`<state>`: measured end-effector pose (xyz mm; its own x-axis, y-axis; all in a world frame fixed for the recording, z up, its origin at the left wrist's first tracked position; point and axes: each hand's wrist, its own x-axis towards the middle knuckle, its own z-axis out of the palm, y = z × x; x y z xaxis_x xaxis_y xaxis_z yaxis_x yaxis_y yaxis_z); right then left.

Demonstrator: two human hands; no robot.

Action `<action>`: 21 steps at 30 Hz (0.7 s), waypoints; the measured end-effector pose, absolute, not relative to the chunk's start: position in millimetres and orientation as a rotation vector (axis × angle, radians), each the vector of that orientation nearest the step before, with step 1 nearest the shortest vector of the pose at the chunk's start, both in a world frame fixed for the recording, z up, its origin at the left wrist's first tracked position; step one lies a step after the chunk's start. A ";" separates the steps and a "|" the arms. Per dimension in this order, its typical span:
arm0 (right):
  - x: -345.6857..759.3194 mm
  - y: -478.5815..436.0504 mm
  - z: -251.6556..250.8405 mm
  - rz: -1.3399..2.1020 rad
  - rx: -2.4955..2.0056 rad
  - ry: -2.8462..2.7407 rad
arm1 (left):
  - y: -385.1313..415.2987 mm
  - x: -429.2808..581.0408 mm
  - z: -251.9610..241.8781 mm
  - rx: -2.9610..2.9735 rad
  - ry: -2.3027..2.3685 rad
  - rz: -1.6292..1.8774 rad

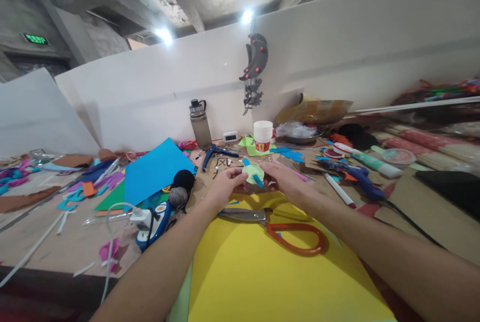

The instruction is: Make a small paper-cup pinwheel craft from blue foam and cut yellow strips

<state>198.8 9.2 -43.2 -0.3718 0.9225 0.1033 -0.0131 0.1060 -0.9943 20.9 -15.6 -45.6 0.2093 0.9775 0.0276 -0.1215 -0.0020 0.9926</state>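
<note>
Both hands meet over the far edge of a yellow sheet point(262, 272). Between them is a pale green paper disc point(252, 174) with blue strips on it. My left hand point(229, 186) pinches the disc's left edge. My right hand point(279, 178) is closed at its right side, fingers partly hidden; it seems to touch the edge. Just below the hands, scissors point(298, 239) with orange handles lie on the yellow sheet, blades pointing left.
A bottle point(201, 126), blue-handled pliers point(210, 158), stacked paper cups point(263, 134) and blue scraps point(288, 154) lie beyond. Left are a blue sheet point(150, 172), yarn balls point(183, 180) and a power strip point(155, 224). Right are a glue gun point(352, 179) with its cord and a white marker point(339, 189).
</note>
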 end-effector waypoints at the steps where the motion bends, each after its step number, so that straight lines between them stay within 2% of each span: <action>1: 199.1 10.3 -45.1 1.377 -0.941 -1.551 | -15.4 20.8 -46.0 1.233 0.962 1.115; 9: 197.7 10.4 -54.8 1.135 -1.052 -1.680 | -19.7 26.0 -42.8 1.320 0.991 1.124; 21: 197.9 10.0 -55.4 1.005 -1.045 -1.757 | -29.3 33.1 -27.1 1.412 1.060 1.168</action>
<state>197.9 10.0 -55.4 -0.3027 0.9191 0.2522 0.2486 0.3315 -0.9101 33.1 -29.3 -27.1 0.1565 0.9790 0.1309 0.0363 -0.1381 0.9897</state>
